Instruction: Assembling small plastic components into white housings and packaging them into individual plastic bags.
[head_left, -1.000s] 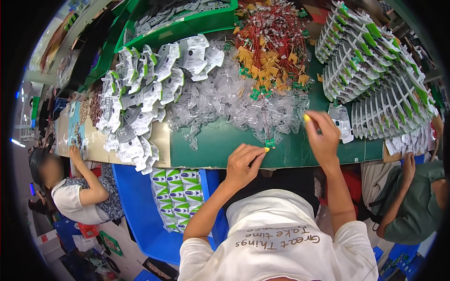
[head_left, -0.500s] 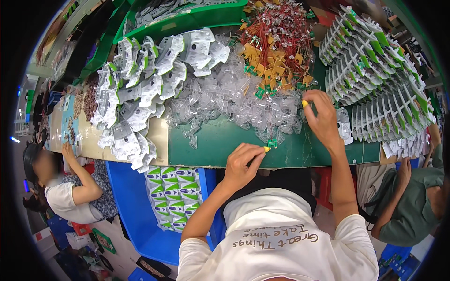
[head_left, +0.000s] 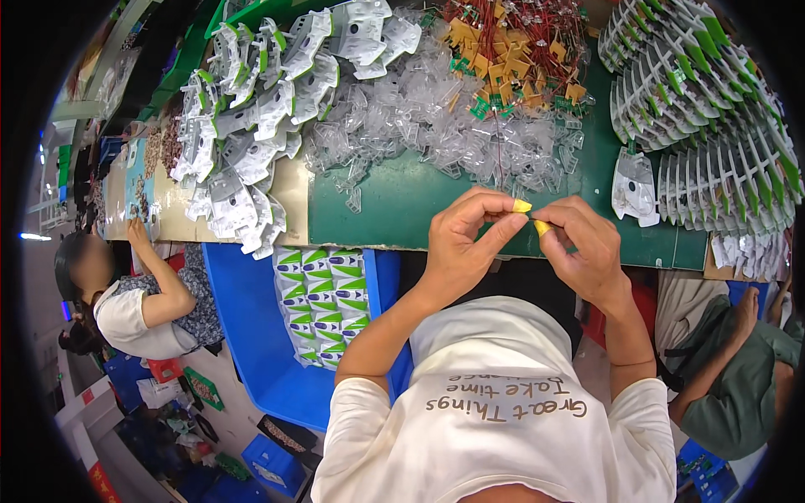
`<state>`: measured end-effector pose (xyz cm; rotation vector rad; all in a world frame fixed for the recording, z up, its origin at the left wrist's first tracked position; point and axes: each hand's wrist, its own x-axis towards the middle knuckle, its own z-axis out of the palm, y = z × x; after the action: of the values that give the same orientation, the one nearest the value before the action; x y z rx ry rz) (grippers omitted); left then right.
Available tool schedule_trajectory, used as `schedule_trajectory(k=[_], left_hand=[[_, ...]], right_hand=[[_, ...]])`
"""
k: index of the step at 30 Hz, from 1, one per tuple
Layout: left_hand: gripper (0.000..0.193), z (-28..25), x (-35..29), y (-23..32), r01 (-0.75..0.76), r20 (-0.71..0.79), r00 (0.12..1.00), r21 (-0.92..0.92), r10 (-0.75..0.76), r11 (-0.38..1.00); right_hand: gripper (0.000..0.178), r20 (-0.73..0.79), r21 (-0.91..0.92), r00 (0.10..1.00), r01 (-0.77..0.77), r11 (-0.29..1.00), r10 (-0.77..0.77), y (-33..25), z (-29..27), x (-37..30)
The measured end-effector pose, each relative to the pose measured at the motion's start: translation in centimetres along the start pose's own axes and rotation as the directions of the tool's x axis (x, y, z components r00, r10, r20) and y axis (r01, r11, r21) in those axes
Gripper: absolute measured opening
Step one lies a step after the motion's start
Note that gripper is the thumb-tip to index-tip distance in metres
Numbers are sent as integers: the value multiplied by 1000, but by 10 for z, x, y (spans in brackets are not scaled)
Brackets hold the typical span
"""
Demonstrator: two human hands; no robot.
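Note:
My left hand and my right hand meet over the near edge of the green bench, thumbs and forefingers pinched, nearly tip to tip. Yellow finger covers show on both. A tiny dark piece sits between the fingertips, too small and covered to name. One thin red wire runs from the heap of wired orange and green circuit boards down towards my left fingers, its near end hidden. Just beyond my hands lie many clear plastic pieces.
White-and-green curved housings are piled at left. Rows of similar housings stand at right, with one loose white housing beside them. A blue bin holds packed white-and-green parts. A co-worker sits left, another right.
My right hand has come down and left from the wire heap to meet my left hand. The small green board by my left fingertips is now hidden. The whole view has shifted.

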<state>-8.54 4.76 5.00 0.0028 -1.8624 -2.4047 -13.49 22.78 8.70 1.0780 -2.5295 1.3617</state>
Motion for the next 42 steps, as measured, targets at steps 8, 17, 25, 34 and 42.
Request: schedule_trajectory(k=[8, 17, 25, 34, 42], left_hand=[[15, 2, -6, -8, -212, -21, 975, 214, 222, 953], [20, 3, -5, -5, 2, -86, 996, 131, 9, 991], [23, -28, -10, -5, 290, 67, 957, -126, -283, 949], [39, -84, 46, 24, 248, 135, 961, -34, -242, 968], [37, -233, 173, 97, 15, -144, 478, 988, 867, 156]], right_hand=[[16, 22, 276, 962, -267, 923, 272, -3, 6, -7], [12, 41, 420, 910, -391, 819, 414, 0, 20, -5], [15, 151, 340, 963, -264, 902, 225, 2, 24, 5], [9, 195, 457, 935, -355, 815, 297, 16, 37, 19], [8, 263, 576, 881, -470, 669, 393, 24, 25, 4]])
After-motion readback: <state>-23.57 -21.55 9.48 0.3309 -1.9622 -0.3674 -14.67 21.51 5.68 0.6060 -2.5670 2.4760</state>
